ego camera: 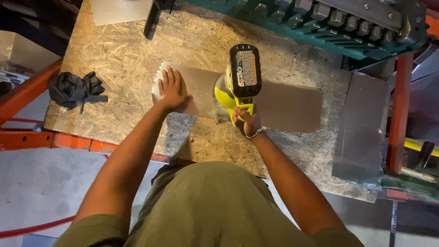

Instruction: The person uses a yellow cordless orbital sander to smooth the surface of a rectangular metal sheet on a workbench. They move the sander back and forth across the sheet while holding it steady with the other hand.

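A long flat sheet-metal strip (288,106) lies across a chipboard workbench (123,59). My left hand (172,89) presses flat on the strip's left end, fingers spread, next to its notched edge. My right hand (246,120) grips the handle of a yellow-green cordless power tool (241,77) with a black battery pack on top. The tool stands upright on the middle of the strip; its working end is hidden beneath it.
Black gloves (73,89) lie bunched on the bench's left side. A teal metal machine with a row of steel blocks (320,20) runs along the far edge. A folded sheet-metal piece (363,128) rests at the right. Orange rack beams (27,91) frame the bench.
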